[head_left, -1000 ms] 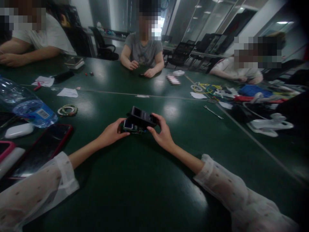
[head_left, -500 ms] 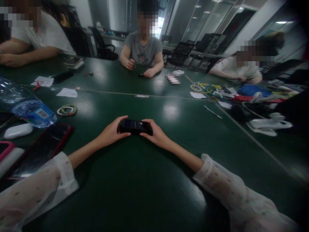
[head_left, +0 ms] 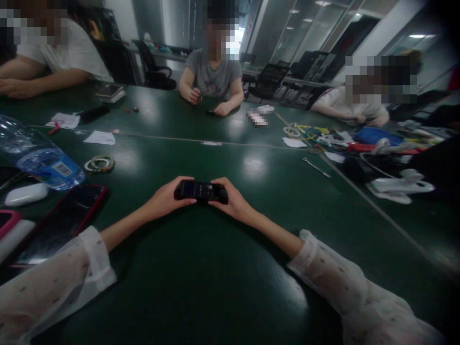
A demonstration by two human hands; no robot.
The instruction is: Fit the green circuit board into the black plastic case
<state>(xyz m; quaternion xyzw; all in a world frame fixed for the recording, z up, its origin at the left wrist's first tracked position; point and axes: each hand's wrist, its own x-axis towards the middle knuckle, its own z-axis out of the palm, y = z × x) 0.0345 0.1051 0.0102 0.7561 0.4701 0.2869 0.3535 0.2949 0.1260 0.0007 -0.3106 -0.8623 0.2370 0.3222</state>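
A small black handheld device point(head_left: 202, 191) lies lengthwise between both hands, low over the green table or resting on it; I cannot tell which. It has a dark screen at its left part and small white markings near the middle. My left hand point(head_left: 169, 196) grips its left end, thumb along the near edge and fingers on the far edge. Around the right end closes my right hand point(head_left: 235, 200), in the same kind of grip. Fingers partly hide both ends of the device.
To the left are a water bottle point(head_left: 46, 160), beaded bracelets point(head_left: 99, 164), a red-edged phone point(head_left: 66, 223) and a white case point(head_left: 27, 194). A metal wrench-like tool point(head_left: 316, 167) and tangled cables point(head_left: 305, 130) lie to the right. Several people sit around the green table point(head_left: 201, 287).
The black device and the fingers of my left hand have shifted very slightly toward me. Both hands keep their hold on it.
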